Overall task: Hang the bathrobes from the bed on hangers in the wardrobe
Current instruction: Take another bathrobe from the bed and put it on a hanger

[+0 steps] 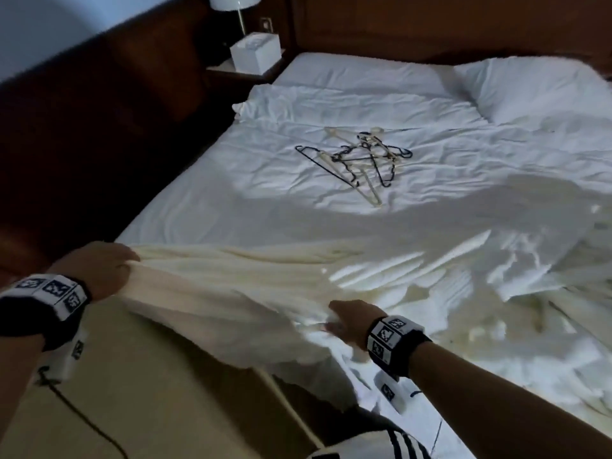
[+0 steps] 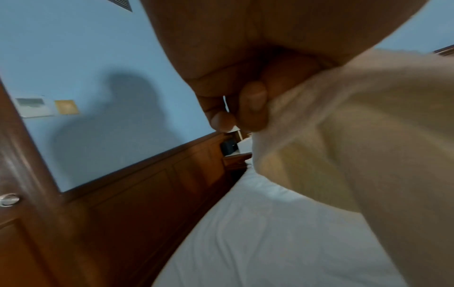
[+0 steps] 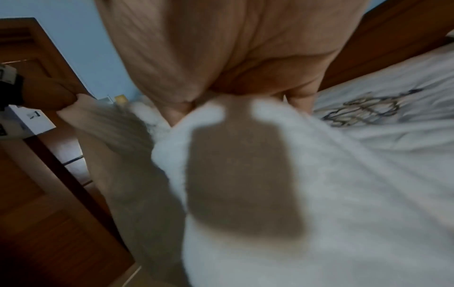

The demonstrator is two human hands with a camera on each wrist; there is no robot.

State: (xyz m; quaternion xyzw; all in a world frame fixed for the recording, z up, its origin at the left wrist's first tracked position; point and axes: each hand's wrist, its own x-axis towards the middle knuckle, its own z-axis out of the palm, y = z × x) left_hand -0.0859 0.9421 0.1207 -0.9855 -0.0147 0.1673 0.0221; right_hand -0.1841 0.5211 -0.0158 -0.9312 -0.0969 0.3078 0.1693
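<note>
A cream bathrobe (image 1: 231, 286) stretches across the near corner of the bed (image 1: 205, 193). My left hand (image 1: 106, 270) grips its bunched left end at the bed's edge; the left wrist view shows curled fingers (image 2: 253, 104) clamped on the cloth (image 2: 356, 136). My right hand (image 1: 344, 323) grips the same robe further right, fabric (image 3: 270, 174) covering the fingers in the right wrist view. More cream robes (image 1: 546, 309) lie crumpled at the right side of the bed. A tangle of black and cream hangers (image 1: 361, 160) lies mid-bed, beyond both hands.
A pillow (image 1: 530, 91) sits at the far right of the bed. A nightstand holds a white box (image 1: 255, 53) and a lamp (image 1: 235, 8). Dark wood panelling (image 1: 99, 111) runs along the left. A wooden door (image 2: 19, 213) stands at left; floor lies below the robe.
</note>
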